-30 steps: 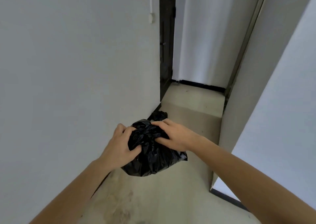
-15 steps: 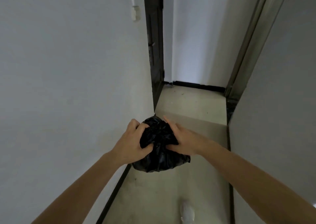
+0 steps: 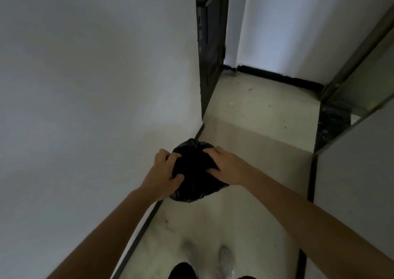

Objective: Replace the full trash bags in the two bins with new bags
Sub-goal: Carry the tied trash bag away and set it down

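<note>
Nearer the dark door [image 3: 210,44] now — both hands grip the black bag [image 3: 197,172].

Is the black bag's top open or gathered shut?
Gathered shut: the bag is bunched between the left hand and right hand, no opening showing.

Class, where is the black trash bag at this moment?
In the head view, the black trash bag sits just below centre, gripped between the left hand and right hand, above the floor beside the left-hand wall.
</note>
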`<state>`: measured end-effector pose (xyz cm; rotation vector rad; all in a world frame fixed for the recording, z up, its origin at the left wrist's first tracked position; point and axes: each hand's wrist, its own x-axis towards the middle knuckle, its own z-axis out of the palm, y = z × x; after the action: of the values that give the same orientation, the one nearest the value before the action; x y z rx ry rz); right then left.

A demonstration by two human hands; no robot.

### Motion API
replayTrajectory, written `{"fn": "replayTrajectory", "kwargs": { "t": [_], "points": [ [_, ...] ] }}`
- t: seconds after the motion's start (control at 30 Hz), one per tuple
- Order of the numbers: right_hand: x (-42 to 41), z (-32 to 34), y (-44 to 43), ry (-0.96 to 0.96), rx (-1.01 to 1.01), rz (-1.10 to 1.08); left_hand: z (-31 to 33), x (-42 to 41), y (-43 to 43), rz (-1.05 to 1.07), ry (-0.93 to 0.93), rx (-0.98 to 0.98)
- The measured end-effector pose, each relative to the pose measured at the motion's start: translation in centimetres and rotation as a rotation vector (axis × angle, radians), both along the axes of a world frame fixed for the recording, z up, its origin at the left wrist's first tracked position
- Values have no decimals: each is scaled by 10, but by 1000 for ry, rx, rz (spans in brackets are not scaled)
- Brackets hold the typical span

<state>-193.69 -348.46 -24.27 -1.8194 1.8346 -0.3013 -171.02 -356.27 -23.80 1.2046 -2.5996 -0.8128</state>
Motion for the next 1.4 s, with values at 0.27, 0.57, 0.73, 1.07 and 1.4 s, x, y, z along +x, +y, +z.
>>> {"fn": "replayTrajectory", "kwargs": {
  "t": [0.27,0.57,0.73,1.07,1.4],
  "points": [
    [-28,-113,-113,34,141,-101,-115,-42,-121,53,-57,223],
    [-43,-333,-189,98,216,-328,-342,-88,-196,105,-132,263],
    [-42,-492,-204,-14,348,-384,-495,-97,-208,181,-144,352],
    [-32,-671,-234,-284,398,-422,-664,-94,-229,336,-119,289],
    [-74,-542,-229,-49,136,-352,-534,-107,-214,221,-191,0]
  ]
}}
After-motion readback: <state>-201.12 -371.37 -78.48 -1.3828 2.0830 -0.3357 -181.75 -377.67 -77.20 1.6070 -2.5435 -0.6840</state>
